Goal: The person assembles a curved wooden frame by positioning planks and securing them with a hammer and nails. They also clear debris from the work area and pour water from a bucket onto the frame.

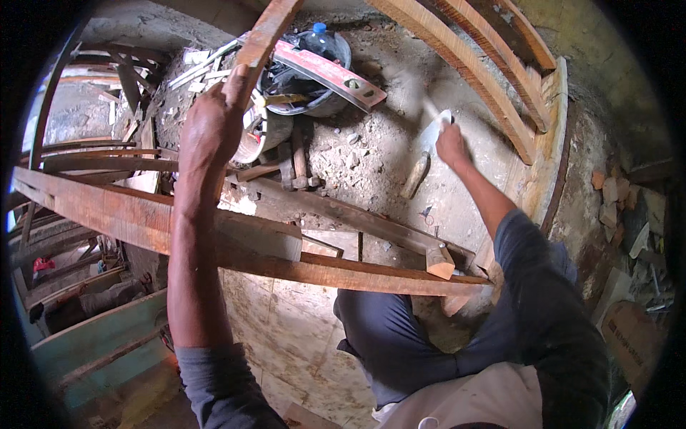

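My left hand (220,118) is closed around a narrow wooden beam (271,32) that rises toward the top of the view. To the right, my right hand (451,144) is closed at the end of a pale, blurred thing (444,116) whose kind I cannot make out. Just beside it on the dusty floor is a trowel, its wooden handle (414,176) pointing toward me and its grey blade partly hidden by that hand. A long curved wooden beam (343,272) crosses below both hands, passing under my left forearm.
A black bucket (336,100) has a red level (329,71) lying across it. Hammers (300,161) lie close by. Curved wooden ribs (471,64) stand at upper right, rubble (357,157) covers the middle floor, and a turquoise board (107,343) is at lower left.
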`<state>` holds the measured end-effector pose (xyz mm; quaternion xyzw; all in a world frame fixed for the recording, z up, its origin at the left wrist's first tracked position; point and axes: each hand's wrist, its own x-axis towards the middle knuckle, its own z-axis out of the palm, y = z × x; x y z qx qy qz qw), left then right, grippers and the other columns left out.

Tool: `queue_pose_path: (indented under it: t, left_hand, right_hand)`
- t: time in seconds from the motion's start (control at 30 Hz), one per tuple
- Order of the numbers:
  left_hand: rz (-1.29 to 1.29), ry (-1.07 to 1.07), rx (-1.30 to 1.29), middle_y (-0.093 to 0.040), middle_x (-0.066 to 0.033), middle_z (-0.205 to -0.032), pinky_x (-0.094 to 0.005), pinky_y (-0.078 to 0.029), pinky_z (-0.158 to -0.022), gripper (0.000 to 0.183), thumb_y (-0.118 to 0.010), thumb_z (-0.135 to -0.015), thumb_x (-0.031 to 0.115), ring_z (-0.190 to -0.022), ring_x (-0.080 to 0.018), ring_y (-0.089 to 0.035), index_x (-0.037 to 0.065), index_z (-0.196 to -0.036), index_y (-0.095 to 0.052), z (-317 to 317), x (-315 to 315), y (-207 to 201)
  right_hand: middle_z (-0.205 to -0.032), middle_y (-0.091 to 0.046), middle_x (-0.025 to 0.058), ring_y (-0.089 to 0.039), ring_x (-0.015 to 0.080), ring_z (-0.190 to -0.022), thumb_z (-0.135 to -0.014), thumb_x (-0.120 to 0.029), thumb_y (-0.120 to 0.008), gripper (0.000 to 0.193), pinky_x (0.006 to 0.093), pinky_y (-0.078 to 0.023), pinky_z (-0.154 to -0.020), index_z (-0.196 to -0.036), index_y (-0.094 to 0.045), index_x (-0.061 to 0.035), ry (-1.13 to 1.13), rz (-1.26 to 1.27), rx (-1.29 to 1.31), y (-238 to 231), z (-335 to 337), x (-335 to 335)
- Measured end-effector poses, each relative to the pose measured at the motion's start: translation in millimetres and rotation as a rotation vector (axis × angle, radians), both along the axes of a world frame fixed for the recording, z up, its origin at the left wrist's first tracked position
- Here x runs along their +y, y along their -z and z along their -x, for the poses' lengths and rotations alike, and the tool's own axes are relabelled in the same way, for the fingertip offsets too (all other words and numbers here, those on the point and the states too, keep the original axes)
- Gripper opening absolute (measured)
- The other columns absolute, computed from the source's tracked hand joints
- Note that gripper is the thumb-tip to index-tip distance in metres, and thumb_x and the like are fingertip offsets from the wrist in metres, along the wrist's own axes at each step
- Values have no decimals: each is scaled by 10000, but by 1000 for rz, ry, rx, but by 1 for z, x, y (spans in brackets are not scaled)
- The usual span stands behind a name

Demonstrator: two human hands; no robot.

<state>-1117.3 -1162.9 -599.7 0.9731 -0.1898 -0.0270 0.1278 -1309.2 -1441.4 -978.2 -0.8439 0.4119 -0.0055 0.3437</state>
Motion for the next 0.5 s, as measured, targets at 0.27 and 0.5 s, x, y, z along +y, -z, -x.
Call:
queue_pose_path:
  t: [0.27, 0.5]
  left_hand:
    - [-30, 20, -48, -706, -319, -1005, -540, -502, -906, 803, -347, -1023, 688, -1023, -481, -678, -17, -1099, -723, 14, -1, -6]
    - [-61, 55, -110, -714, -305, -1027, -550, -503, -915, 788, -342, -1025, 687, -1028, -476, -680, 0, -1069, -726, 12, 3, -4]
  right_hand:
    - [-1263, -590, 306, -596, 462, -1172, -1013, -133, -538, 409, 499, -450, -1048, -1380, -534, 47, 5, -82, -144, -26, 31, 33]
    - [-1308, -619, 280, -597, 417, -1224, -1018, -165, -566, 424, 446, -443, -1058, -1383, -536, 49, 108, -111, -473, -93, 27, 66]
